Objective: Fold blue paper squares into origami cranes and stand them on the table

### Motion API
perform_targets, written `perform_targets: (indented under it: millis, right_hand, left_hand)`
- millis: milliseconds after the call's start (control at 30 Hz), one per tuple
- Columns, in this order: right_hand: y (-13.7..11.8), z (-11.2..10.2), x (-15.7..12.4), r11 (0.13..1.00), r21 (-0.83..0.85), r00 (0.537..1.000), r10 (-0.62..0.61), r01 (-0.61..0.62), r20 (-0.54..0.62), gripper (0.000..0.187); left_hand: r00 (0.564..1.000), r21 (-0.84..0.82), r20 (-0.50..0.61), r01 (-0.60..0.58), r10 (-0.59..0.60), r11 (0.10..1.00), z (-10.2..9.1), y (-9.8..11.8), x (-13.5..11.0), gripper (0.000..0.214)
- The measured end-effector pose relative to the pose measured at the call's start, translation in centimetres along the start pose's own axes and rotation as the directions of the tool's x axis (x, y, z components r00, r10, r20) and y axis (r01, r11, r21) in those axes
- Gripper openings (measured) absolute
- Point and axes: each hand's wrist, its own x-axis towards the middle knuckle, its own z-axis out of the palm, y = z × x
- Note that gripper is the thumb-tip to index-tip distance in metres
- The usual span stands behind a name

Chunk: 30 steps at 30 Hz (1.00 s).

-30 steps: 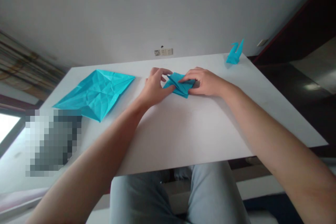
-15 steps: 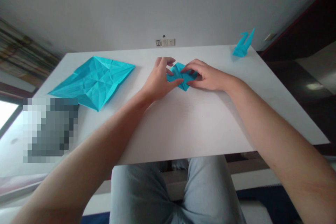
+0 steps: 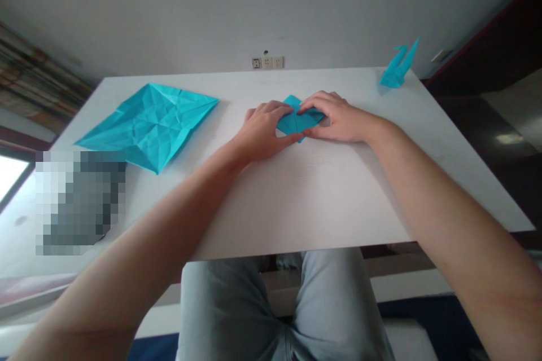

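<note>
A small folded piece of blue origami paper (image 3: 296, 121) lies on the white table (image 3: 313, 197), between my two hands. My left hand (image 3: 266, 127) is curved around its left side, with fingertips on the upper left of the paper and the thumb at the lower tip. From the right, my right hand (image 3: 334, 117) holds the other side, its index fingertip pressing near the middle and its thumb close to the left thumb at the lower edge. The fingers hide parts of the paper's left and right edges.
To the left lies a large creased blue sheet (image 3: 156, 124), spread out. A finished blue paper crane (image 3: 396, 70) stands at the table's far right corner. A blurred-out grey object (image 3: 82, 203) is at the left. Wall sockets (image 3: 267, 62) sit behind the table.
My left hand's fingers have come down onto the paper, and the folded paper looks flatter and more spread. My right hand has shifted only slightly. The view has tilted a little.
</note>
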Motion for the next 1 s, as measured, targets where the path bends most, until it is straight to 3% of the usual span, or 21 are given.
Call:
perform_targets:
  millis: [200,400,533,667,833,1000]
  right_hand:
    - [0.7,0.7,0.2,1.000,-0.024,0.999,0.018,-0.019,-0.048,0.053]
    - [1.0,1.3,0.2,0.997,-0.076,0.997,0.019,-0.024,-0.071,0.056]
    - [0.6,1.2,0.1,0.993,-0.108,0.998,0.037,-0.043,-0.058,0.051]
    - [0.4,1.1,0.0,0.994,-0.096,0.998,0.044,-0.049,-0.045,0.050]
    - [0.8,1.2,0.3,0.998,-0.056,0.997,0.019,-0.023,-0.076,0.034]
    - [0.9,1.3,0.5,0.998,-0.056,0.995,0.013,-0.018,-0.095,0.042]
  left_hand:
    - [0.994,0.060,0.106,0.033,-0.039,0.998,-0.3,0.6,-0.3,0.086]
    - [0.988,0.136,0.111,0.092,-0.108,0.986,-0.2,1.0,-0.6,0.096]
    - [0.986,0.154,0.116,0.098,-0.116,0.983,-0.6,1.4,-0.9,0.093]
    - [0.989,0.134,0.098,0.097,-0.111,0.986,-0.7,1.6,-0.9,0.077]
    - [0.991,0.176,0.062,0.109,-0.121,0.978,-0.5,1.4,-0.9,0.067]
    - [0.991,0.166,0.113,0.059,-0.078,0.984,-0.9,1.6,-0.8,0.069]
